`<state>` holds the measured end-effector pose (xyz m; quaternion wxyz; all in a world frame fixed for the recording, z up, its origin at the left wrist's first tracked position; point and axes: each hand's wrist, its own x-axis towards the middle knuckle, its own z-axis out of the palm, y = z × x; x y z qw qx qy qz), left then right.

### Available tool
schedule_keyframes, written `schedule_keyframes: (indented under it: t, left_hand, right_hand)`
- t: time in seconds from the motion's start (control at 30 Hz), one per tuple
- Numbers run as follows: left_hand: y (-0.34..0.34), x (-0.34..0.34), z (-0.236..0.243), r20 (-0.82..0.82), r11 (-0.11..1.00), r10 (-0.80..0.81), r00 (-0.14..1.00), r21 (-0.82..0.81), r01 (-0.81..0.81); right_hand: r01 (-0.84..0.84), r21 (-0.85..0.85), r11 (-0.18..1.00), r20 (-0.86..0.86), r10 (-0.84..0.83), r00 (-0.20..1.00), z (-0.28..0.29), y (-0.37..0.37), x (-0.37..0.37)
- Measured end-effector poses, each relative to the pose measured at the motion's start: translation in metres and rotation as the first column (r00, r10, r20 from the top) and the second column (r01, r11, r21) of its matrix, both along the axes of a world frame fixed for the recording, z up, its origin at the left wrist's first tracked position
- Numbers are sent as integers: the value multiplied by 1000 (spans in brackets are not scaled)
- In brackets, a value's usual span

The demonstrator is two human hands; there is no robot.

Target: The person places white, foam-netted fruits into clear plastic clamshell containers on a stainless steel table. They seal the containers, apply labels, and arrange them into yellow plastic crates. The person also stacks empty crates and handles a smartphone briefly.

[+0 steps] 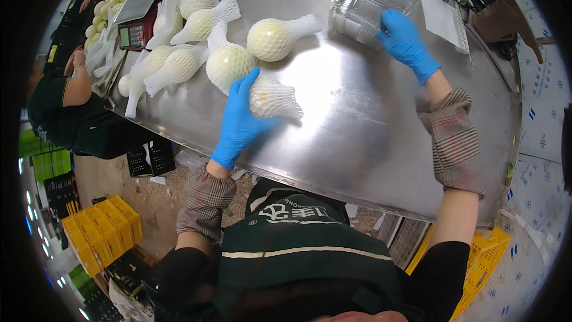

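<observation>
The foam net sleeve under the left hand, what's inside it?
A pale round fruit shows through the white foam net sleeve, which the left hand grips. The mesh and the glove hide its skin, so I can't name the fruit.
</observation>
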<state>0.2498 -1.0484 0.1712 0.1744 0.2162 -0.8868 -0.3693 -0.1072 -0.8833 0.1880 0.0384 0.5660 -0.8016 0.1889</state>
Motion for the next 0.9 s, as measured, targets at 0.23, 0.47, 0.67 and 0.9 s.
schedule_keyframes:
  t: [0.23, 0.47, 0.67, 0.9]
  left_hand:
    - [16, 52, -14, -54, -293, 507, 861, 928, 231]
    - [62, 8, 21, -425, -539, 334, 841, 646, 540]
    - [68, 0, 41, -422, -417, 195, 885, 782, 464]
    - [72, 16, 24, -407, -361, 136, 903, 828, 428]
  right_hand:
    - [220, -525, 822, 533, 116, 838, 43, 7, -37]
    - [442, -558, 702, 483, -158, 861, 19, 43, 0]
    - [267, -638, 722, 487, 110, 867, 105, 72, 72]
    - [-160, -84, 984, 11, 161, 987, -37, 126, 223]
